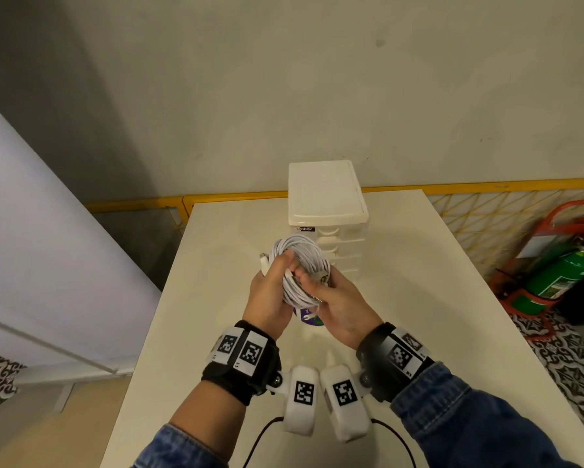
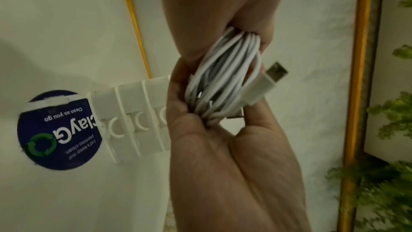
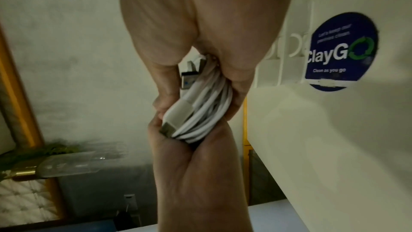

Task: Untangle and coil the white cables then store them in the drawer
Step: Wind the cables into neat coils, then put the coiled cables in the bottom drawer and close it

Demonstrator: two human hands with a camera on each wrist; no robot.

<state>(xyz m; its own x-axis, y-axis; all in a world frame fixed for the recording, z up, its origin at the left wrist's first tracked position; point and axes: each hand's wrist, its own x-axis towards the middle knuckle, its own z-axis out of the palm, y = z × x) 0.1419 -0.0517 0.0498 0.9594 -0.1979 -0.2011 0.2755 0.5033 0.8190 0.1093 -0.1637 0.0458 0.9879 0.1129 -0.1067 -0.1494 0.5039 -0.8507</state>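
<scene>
A coil of white cable (image 1: 300, 261) is held in the air above the white table (image 1: 418, 298), just in front of a small white drawer unit (image 1: 327, 211). My left hand (image 1: 270, 288) grips the coil's left side, and my right hand (image 1: 331, 295) grips its lower right. The left wrist view shows the coil (image 2: 225, 77) pinched between both hands, a USB plug (image 2: 276, 71) sticking out. In the right wrist view the coil (image 3: 205, 110) and two plugs (image 3: 178, 112) sit between the palms. The unit's drawers look closed.
A round blue sticker (image 1: 309, 315) lies on the table under the hands. A green cylinder (image 1: 560, 275) on a red trolley stands on the floor to the right. A yellow rail (image 1: 486, 187) runs behind the table.
</scene>
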